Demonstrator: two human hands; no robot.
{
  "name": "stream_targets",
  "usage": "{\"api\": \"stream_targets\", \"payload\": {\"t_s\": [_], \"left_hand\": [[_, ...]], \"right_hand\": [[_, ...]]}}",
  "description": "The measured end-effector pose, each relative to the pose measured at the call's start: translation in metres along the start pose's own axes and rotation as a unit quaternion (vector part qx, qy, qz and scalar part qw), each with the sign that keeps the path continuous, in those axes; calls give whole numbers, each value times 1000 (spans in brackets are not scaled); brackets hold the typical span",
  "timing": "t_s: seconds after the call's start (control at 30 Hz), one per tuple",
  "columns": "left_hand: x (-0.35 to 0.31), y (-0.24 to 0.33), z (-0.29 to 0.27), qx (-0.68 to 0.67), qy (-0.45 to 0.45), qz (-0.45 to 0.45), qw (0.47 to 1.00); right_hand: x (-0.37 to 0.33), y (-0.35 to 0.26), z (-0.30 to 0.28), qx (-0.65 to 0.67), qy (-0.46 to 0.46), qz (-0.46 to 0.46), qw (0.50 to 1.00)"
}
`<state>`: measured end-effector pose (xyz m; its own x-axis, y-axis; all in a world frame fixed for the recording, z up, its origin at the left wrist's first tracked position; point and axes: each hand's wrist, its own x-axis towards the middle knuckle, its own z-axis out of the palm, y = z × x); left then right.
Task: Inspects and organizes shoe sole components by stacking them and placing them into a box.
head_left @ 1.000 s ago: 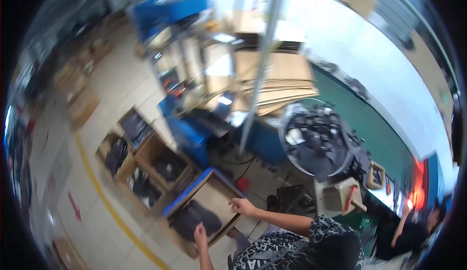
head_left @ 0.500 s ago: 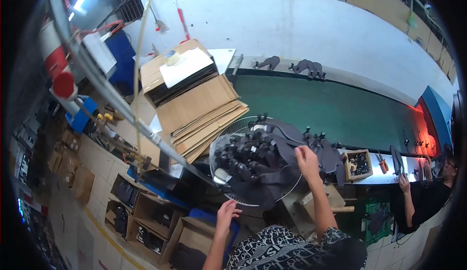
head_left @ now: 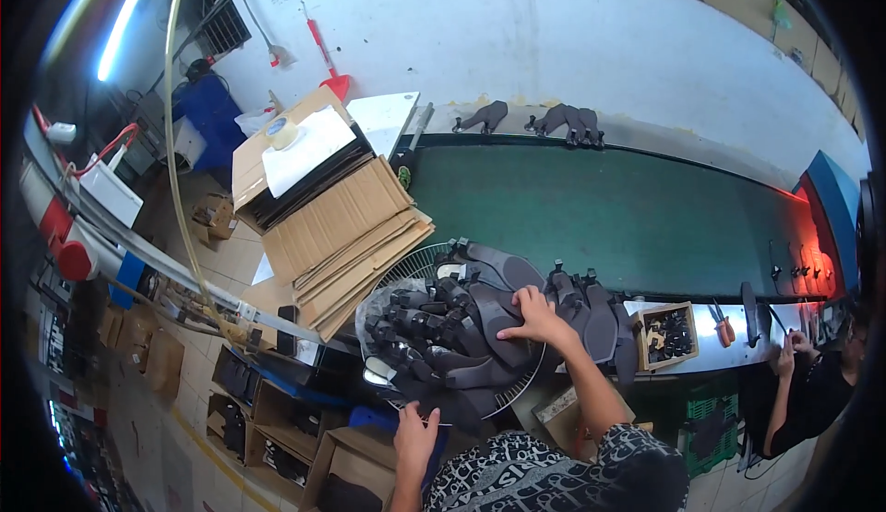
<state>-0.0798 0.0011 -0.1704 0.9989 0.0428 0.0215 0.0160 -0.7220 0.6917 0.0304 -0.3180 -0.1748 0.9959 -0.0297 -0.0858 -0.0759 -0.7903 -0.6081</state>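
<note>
A round wire basket (head_left: 532, 385) is heaped with dark grey shoe soles (head_left: 492, 320) that have black heels. My right hand (head_left: 540, 320) reaches over the right side of the heap. Its thumb and fingers are spread and touch a sole; I see no firm hold. My left hand (head_left: 417, 435) is at the near left rim of the basket, fingers apart. A thin pale line crosses by its fingertips, too fine to identify. Several more soles (head_left: 598, 327) lie against the basket's right side, heels toward the far side.
A green conveyor belt (head_left: 591, 207) runs behind the basket, with soles along its far ledge (head_left: 563, 124). Flattened cardboard (head_left: 341, 221) is stacked on the left. Right are a wooden box (head_left: 669, 337) of small parts, orange-handled pliers (head_left: 723, 325) and a co-worker (head_left: 808, 392). Open cartons (head_left: 355, 452) stand below.
The view has shifted, so the scene sits farther left. My right hand has come down onto the heap with fingers spread. My left hand has moved closer to the basket's near rim.
</note>
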Motion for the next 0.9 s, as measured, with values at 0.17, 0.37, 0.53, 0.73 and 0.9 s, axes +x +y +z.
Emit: {"api": "stream_targets", "payload": {"t_s": [0.17,0.37,0.53,0.73,0.9], "left_hand": [[12,78,-17,65,-177,-35,981],[62,121,48,-196,-211,-97,953],[73,115,73,0,-216,50,975],[70,127,102,59,-171,95,979],[77,88,96,-256,-215,59,941]], "right_hand": [[13,24,-24,368,-224,120,894],[-45,13,0,174,87,-79,978],[-90,-22,2,86,235,-49,967],[-113,-14,9,41,286,2,957],[-133,-22,-8,65,276,-29,958]]}}
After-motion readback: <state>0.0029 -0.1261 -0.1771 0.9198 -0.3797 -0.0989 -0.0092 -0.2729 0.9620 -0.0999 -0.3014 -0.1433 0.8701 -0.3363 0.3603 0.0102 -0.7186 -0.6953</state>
